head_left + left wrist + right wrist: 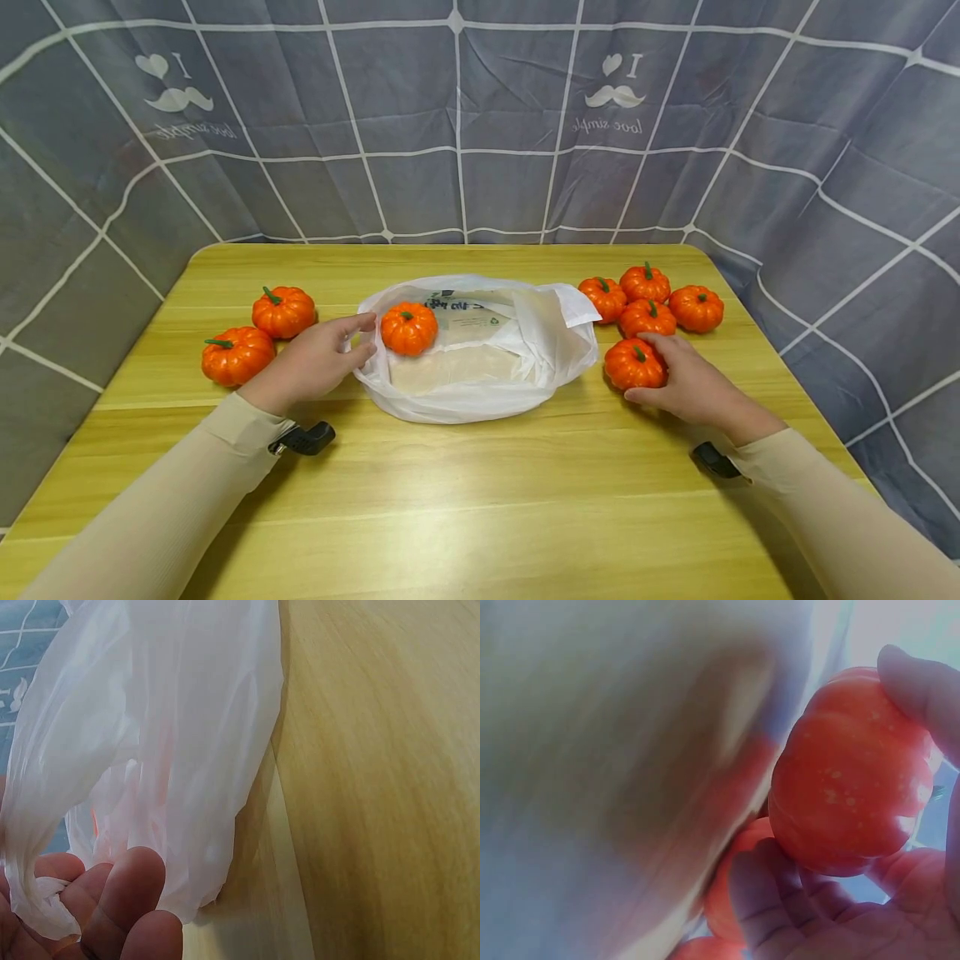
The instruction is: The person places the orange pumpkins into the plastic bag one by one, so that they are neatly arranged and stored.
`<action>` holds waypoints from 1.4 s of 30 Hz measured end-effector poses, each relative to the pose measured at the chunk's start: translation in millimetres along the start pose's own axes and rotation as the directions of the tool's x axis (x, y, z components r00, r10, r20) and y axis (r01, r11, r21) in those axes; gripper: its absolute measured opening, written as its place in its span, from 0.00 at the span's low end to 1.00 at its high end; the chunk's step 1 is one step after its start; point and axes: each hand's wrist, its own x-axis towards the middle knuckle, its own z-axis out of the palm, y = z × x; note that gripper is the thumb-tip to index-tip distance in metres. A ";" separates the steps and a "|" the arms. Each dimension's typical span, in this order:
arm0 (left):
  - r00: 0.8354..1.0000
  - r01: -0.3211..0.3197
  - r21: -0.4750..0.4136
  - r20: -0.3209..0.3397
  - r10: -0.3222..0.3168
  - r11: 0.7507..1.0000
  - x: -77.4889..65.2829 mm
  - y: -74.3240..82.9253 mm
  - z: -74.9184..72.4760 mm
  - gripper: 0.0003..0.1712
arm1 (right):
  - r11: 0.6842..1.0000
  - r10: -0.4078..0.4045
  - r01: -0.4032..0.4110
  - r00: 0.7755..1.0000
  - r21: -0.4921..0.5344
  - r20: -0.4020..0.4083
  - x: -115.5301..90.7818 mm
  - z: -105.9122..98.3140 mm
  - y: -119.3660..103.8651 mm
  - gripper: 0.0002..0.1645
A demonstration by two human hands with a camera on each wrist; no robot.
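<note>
A grey curtain with white grid lines backs a yellow wood-grain counter. The right hand grips a glossy, round, ribbed orange pumpkin between thumb and fingers; four similar pumpkins sit beyond it. The left hand holds a gathered part of a white plastic bag. The bagged pumpkin lies just right of the left hand; two outer pumpkins sit left of it.

Pumpkins orange, stems green; bag white; curtain grey, white-gridded.
</note>
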 end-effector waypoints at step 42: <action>1.000 0.008 -0.018 0.010 -0.008 1.000 -0.5 0.6 -0.4 0.35 | 0.953 -0.271 0.293 0.938 0.075 -0.216 20.1 -64.5 -152.4 0.53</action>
